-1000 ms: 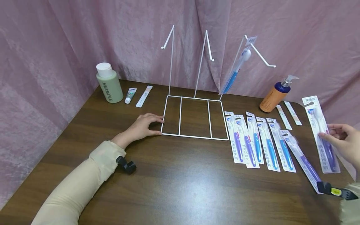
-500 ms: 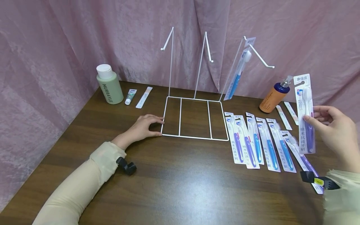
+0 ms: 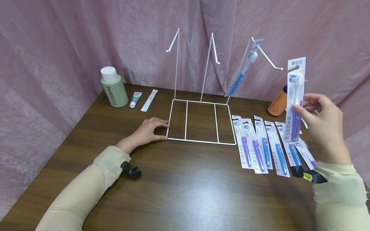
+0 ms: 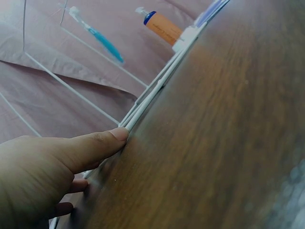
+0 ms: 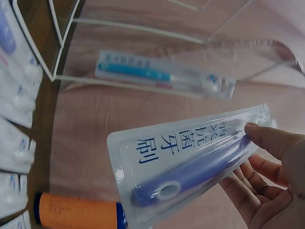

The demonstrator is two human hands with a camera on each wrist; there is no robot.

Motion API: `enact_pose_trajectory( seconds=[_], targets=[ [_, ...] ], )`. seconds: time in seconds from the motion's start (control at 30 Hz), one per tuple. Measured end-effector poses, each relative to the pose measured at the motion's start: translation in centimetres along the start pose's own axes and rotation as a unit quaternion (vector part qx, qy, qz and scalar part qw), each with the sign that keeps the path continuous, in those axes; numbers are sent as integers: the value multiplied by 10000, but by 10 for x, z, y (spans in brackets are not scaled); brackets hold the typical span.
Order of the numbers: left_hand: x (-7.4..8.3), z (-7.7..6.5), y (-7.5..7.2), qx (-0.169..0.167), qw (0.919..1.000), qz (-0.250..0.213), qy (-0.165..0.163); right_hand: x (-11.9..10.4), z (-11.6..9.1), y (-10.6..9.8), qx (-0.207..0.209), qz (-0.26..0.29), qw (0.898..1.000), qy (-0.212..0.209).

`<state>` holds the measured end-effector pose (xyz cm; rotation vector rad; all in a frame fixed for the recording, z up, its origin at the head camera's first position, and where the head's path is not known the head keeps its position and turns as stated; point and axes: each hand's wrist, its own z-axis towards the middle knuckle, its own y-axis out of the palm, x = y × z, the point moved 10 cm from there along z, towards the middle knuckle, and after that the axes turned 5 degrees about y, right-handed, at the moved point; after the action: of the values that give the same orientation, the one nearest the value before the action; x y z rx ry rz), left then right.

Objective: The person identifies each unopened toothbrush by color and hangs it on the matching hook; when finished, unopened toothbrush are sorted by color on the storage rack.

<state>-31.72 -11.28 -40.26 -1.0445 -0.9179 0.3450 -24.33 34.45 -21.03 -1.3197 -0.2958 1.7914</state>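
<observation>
Left hand [image 3: 145, 131]: thumb and fingertips spread, resting against the left end of the white wire display rack's [image 3: 202, 141] base
Left hook [image 3: 172, 40] and middle hook [image 3: 215, 48]: no pack hangs on either
Right hook [image 3: 269, 58]: carries one blue packaged toothbrush [image 3: 238, 81], the only one hung so far; it slants, brush head up, handle end down and leftward
Loose toothbrushes [image 3: 264, 147]: six packs, three purple and three blue, lying on the worktop [image 3: 188, 192] to the right of the rack, so most appear left to hang
Held purple toothbrush [image 3: 295, 93]: raised to the right of the rack, apart from the right hook's tip and not on it; one more seems under way
Its long axis: near upright, top leaning slightly right; brush head and card slot at the upper end, purple handle end downward
Right hand [image 3: 326, 122]: fingers gripping that pack by its right edge, thumb across the front
</observation>
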Motion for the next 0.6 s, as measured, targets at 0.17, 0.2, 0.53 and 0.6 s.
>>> enact_pose_trajectory(
  seconds=[0.17,0.2,0.53,0.6],
  targets=[
    [0,0,0,9,10000,-22,-5,-19,1,10,4,314,9995,-50],
    [0,0,-1,19,10000,-14,-4,-23,1,11,6,374,9993,-46],
    [0,0,0,-39,10000,-24,-67,-44,-1,22,91,68,9991,-401],
    [-1,0,1,-63,9999,-34,-101,-47,-3,23,97,10,9988,-474]
  ],
)
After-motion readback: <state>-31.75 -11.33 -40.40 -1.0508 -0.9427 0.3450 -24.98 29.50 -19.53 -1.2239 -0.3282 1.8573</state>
